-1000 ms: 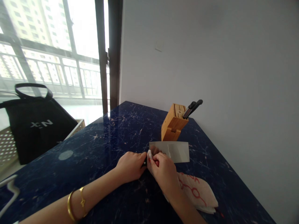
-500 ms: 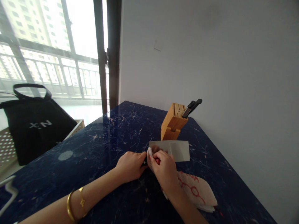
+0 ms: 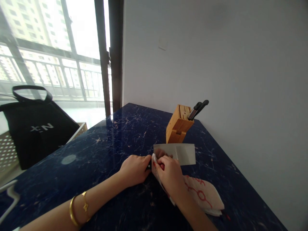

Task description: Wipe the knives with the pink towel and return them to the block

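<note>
My left hand (image 3: 136, 170) is wrapped round the black handle of a cleaver (image 3: 186, 154), whose broad steel blade points right over the table. A white towel with red print (image 3: 204, 195) is pinched in my right hand (image 3: 169, 173) where the handle meets the blade. One part of the cloth stands up beside the handle; the rest hangs out under my right forearm. My right fingers are mirrored in the blade. Just behind the cleaver stands a wooden knife block (image 3: 179, 125) with black-handled tools (image 3: 198, 109) in its right side.
The dark blue marbled table (image 3: 115, 138) runs back to a grey-white wall (image 3: 216, 64). On the left, a black bag (image 3: 40, 128) rests at a pale perforated basket (image 3: 8, 154). A white curved bar (image 3: 12, 195) shows at the lower left, and a round pale disc (image 3: 68, 159) lies on the table.
Both hands keep their hold on the cleaver and towel, with hardly any movement. The view has shifted very slightly.
</note>
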A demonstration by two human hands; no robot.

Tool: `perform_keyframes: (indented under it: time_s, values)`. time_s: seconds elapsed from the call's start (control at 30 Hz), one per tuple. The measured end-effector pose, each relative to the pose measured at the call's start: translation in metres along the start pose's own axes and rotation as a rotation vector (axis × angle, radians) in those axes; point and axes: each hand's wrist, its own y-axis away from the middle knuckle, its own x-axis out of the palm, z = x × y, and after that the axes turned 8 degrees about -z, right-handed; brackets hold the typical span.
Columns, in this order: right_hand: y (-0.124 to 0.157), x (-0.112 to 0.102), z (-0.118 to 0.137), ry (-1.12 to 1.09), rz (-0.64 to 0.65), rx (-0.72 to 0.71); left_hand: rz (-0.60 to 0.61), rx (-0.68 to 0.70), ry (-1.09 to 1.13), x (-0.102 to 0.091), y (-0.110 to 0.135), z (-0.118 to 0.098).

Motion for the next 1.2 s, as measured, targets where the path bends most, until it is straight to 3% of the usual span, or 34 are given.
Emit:
perform_keyframes:
  time_s: [0.13, 0.33, 0.53, 0.8, 1.03, 1.2]
  values:
    - [0.001, 0.0, -0.001, 0.038, 0.055, 0.007, 0.001, 0.002, -0.007, -0.002, 0.0, -0.001]
    - [-0.001, -0.001, 0.002, 0.029, -0.022, -0.007, 0.004, -0.033, -0.003, -0.004, 0.0, -0.001]
    - [0.002, 0.001, -0.001, 0.069, 0.059, 0.0, 0.003, -0.009, -0.014, -0.003, 0.001, -0.002]
    - [-0.011, -0.013, -0.013, 0.141, -0.123, 0.054, -0.002, -0.021, 0.023, 0.0, 0.0, 0.001]
    - [-0.003, -0.003, 0.002, 0.086, -0.071, -0.042, 0.006, 0.0, 0.006, -0.001, -0.001, -0.001]
    - [0.001, -0.001, 0.005, 0.078, -0.048, -0.022, 0.034, -0.025, -0.002, -0.004, -0.001, -0.002]
